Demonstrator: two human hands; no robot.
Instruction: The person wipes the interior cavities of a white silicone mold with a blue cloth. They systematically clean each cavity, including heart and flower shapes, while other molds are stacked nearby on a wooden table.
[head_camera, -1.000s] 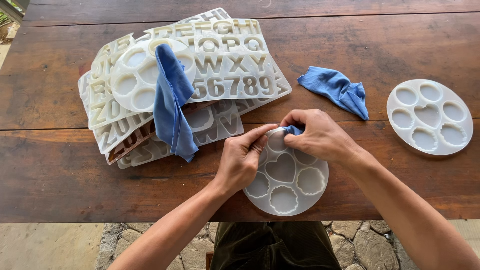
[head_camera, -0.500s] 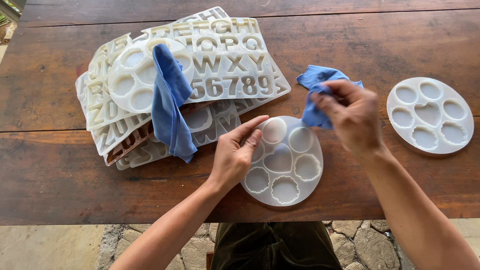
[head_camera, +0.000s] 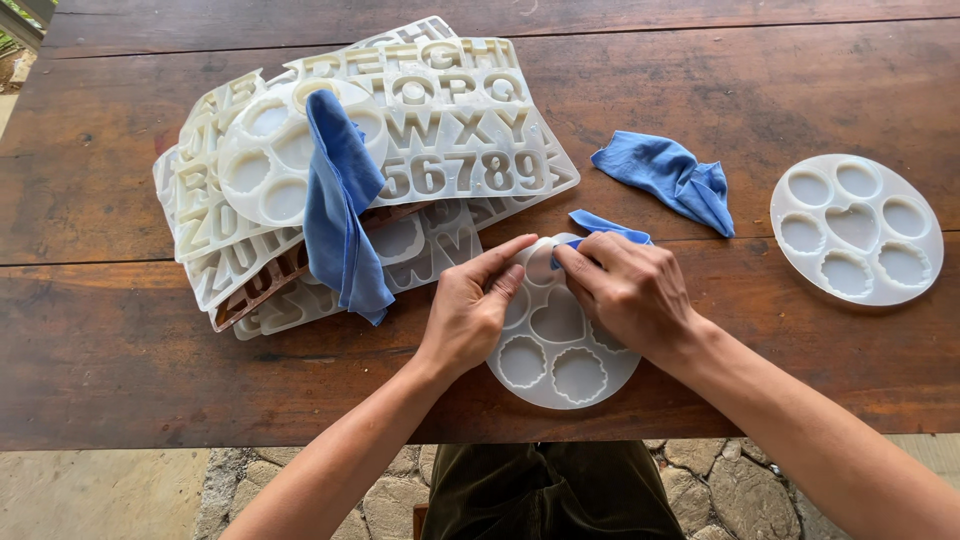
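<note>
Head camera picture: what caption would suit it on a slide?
Two hands wipe a round white mould with a blue cloth.
</note>
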